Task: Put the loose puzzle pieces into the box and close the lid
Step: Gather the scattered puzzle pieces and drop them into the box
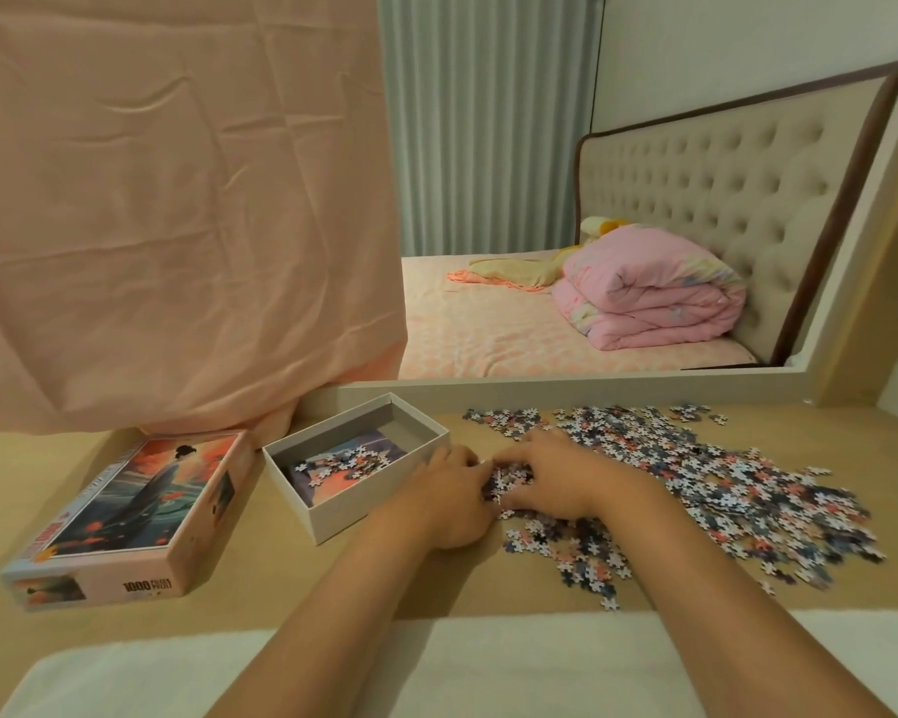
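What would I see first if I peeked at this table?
The big scatter of puzzle pieces over the right side of the table grabs you first, with the left hand and right hand gathering a bunch at its left edge. Left of the hands sits the open box, a few pieces inside, and further left its picture lid lies face up.

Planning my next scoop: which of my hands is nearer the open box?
Left. The left hand lies beside the open box; the right hand sits farther right, on the puzzle pieces.
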Demonstrator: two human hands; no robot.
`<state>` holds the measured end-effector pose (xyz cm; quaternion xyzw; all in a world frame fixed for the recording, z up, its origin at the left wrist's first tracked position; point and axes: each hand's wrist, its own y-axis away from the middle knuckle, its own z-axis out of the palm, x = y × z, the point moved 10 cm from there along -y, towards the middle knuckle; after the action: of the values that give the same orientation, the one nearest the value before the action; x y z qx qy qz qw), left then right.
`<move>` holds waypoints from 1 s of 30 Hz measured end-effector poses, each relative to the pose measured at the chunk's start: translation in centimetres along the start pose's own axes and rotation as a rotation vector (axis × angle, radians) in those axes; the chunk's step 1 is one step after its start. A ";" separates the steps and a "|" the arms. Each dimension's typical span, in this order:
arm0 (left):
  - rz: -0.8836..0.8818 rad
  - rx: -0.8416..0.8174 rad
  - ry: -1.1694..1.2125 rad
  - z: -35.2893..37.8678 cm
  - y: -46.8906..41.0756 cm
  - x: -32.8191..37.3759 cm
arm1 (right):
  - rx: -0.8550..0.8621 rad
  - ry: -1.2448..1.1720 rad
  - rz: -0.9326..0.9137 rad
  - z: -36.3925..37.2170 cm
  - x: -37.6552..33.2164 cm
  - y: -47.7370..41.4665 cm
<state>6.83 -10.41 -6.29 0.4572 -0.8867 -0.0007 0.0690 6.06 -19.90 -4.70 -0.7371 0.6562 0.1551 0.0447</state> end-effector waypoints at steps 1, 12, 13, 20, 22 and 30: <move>0.018 0.048 0.044 -0.4 -0.1 0.0 | 0.026 -0.019 -0.017 -0.3 -0.1 -0.1; -0.009 0.326 0.413 -3.2 0.7 -1.1 | 0.171 -0.131 -0.027 -1.9 -0.6 0.3; -0.019 0.334 0.459 -3.3 0.7 -1.4 | 0.180 -0.137 -0.029 -1.9 -0.8 0.4; -0.020 0.417 0.599 -7.4 2.2 -3.8 | 0.353 -0.346 -0.017 -4.4 -3.0 0.1; -0.021 0.467 0.583 -9.0 3.0 -5.4 | 0.393 -0.398 -0.046 -5.4 -4.8 -0.6; -0.109 0.511 0.552 -9.1 4.2 -12.0 | 0.340 -0.322 -0.187 -5.2 -11.4 -4.8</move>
<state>11.43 2.38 1.50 0.4891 -0.7807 0.3400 0.1888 10.61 -9.75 2.86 -0.7425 0.5861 0.1529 0.2861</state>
